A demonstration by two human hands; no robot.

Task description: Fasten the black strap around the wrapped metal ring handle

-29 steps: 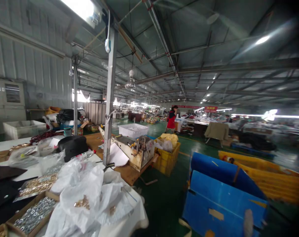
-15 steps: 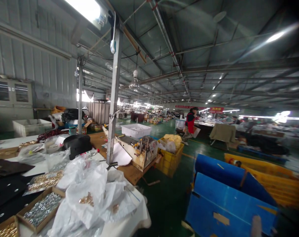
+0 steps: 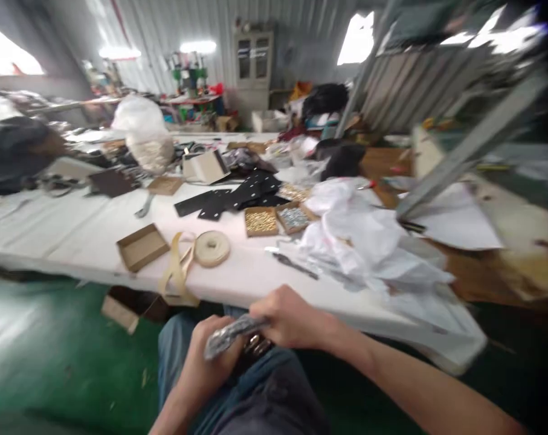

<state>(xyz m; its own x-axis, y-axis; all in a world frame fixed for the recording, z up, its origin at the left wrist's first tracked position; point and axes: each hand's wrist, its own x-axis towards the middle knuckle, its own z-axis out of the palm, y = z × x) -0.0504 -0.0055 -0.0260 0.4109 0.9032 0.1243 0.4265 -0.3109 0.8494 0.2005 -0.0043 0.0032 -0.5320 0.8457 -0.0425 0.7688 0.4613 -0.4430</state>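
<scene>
My left hand (image 3: 210, 356) and my right hand (image 3: 289, 317) are both closed on a small crinkled silvery packet (image 3: 231, 334) held over my lap, just below the near edge of a white table (image 3: 65, 223). The picture is smeared by motion, so what the packet contains does not show. On the table in front of my hands lie a roll of beige tape (image 3: 212, 248) with a loose tail, an empty cardboard tray (image 3: 142, 246), two small boxes of metal parts (image 3: 276, 220), black punched strips (image 3: 235, 196) and a slim tool (image 3: 294, 264).
Crumpled white plastic bags (image 3: 368, 241) pile up at the table's right end beside a slanted metal post (image 3: 464, 151). A big white sack (image 3: 144, 139), boxes and clutter fill the far side. A cardboard box (image 3: 119, 308) lies on the green floor under the table.
The view has swung from the factory hall on the right down and left to the table and my lap. Both hands have come into sight, holding the packet.
</scene>
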